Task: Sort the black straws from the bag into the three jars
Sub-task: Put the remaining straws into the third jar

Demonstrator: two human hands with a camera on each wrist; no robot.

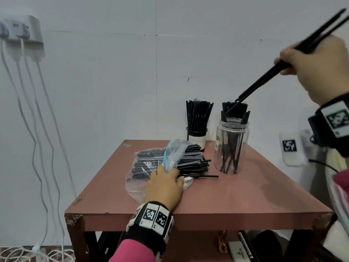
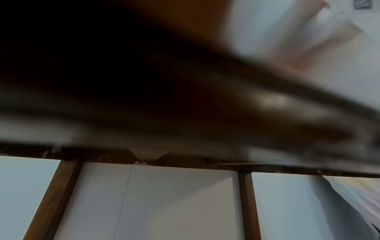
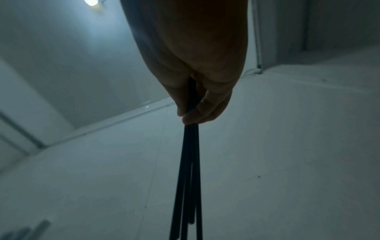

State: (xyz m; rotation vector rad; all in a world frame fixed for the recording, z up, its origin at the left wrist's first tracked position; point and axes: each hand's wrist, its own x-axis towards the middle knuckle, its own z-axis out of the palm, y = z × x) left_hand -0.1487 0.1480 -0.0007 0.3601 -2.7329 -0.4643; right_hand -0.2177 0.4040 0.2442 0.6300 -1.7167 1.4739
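Head view | right fingers (image 1: pixel 285 62) pinch black straws (image 1: pixel 264 80) | left fingers (image 1: pixel 162 172) flat on bag (image 1: pixel 143 167)

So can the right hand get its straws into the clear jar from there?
Probably yes: the right hand pinches a few straws whose lower tips already hover above the clear jar, though straws standing inside crowd its mouth.

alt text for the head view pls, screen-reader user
The right hand pinches a few black straws, tips aimed into a clear jar of straws on a reddish table. The left hand rests on the straw bag; a second straw-filled jar stands behind.
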